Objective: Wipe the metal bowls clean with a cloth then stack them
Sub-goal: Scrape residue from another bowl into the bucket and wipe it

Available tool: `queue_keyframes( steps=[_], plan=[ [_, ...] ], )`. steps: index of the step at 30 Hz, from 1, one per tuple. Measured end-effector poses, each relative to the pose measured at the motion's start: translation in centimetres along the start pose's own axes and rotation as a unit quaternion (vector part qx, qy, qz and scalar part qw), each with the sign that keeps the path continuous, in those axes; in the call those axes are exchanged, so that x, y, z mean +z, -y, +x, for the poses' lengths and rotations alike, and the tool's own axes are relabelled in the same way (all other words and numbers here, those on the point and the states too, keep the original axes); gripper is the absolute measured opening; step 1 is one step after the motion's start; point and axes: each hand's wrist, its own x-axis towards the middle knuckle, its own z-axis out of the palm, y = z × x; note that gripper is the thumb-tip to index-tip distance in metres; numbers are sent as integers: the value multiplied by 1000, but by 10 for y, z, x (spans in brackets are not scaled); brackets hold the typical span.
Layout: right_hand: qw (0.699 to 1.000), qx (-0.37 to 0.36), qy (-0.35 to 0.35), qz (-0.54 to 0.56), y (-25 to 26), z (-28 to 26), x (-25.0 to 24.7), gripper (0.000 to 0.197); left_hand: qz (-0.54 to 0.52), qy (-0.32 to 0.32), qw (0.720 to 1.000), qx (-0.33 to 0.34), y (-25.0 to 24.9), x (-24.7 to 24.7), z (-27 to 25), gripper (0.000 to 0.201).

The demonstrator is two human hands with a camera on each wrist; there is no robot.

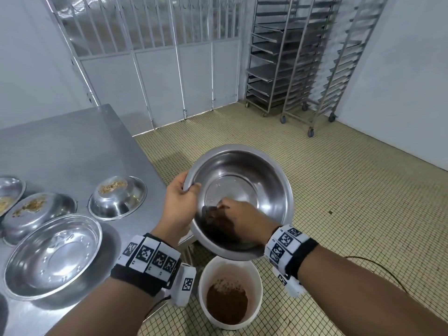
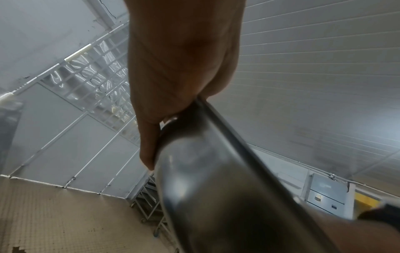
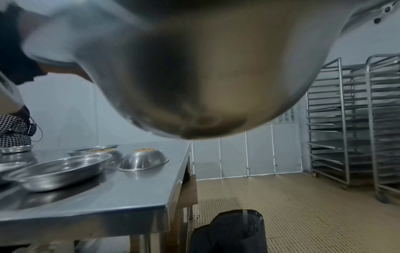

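Note:
I hold a large metal bowl (image 1: 254,180) tilted above a white bucket (image 1: 257,282), off the table's right edge. My left hand (image 1: 181,197) grips the bowl's left rim, thumb inside; the left wrist view shows this hand (image 2: 179,77) clamped on the rim of the bowl (image 2: 216,188). My right hand (image 1: 232,212) reaches into the bowl with its fingers curled against the bottom. A dark brown mass sits under it, and I cannot tell whether it is cloth, residue or a reflection. The right wrist view shows only the bowl's underside (image 3: 194,68).
On the steel table (image 1: 72,146) an upturned bowl (image 1: 118,197) and another (image 1: 38,212) carry crumbs on their bases, beside an upright shiny bowl (image 1: 53,255). The bucket holds brown waste. Wheeled tray racks (image 1: 303,69) stand at the back right on the tiled floor.

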Motion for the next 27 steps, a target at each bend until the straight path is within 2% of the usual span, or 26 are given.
queue_keyframes(
  steps=[2, 4, 5, 7, 11, 14, 16, 19, 22, 24, 27],
  plan=[
    [992, 25, -119, -20, -14, 12, -12, 24, 4, 22, 1000, 6, -2, 1, -2, 37],
    [966, 94, -241, 11, -25, 22, -24, 21, 8, 23, 999, 21, -6, 3, -4, 36],
    [963, 102, -248, 26, -27, 24, -24, 21, 12, 21, 999, 31, -7, 4, -3, 35],
    [981, 52, -185, 17, -22, 22, -11, 25, 22, 24, 998, 46, -10, 6, -2, 37],
    [991, -13, -37, 130, -13, 1, 17, 29, 40, 2, 996, 74, -10, 4, 3, 45],
    [997, -58, 18, 55, -20, -7, 5, 28, 58, -6, 993, 103, -10, -1, 7, 34],
    [998, -30, -37, -33, -32, 4, -11, 25, 66, -1, 992, 108, -13, -1, 8, 31],
    [975, 116, -164, -98, -50, 16, -31, 28, 82, 25, 987, 135, -14, 1, 6, 29],
    [964, 115, -230, -73, -58, 9, -20, 31, 80, 27, 985, 150, -17, 3, 6, 28],
    [968, 107, -228, -15, -56, 2, -9, 33, 80, 19, 983, 162, -16, 3, 7, 27],
    [981, 95, -167, -7, -47, -4, 5, 32, 86, 5, 980, 181, -16, 3, 12, 26]
  ],
)
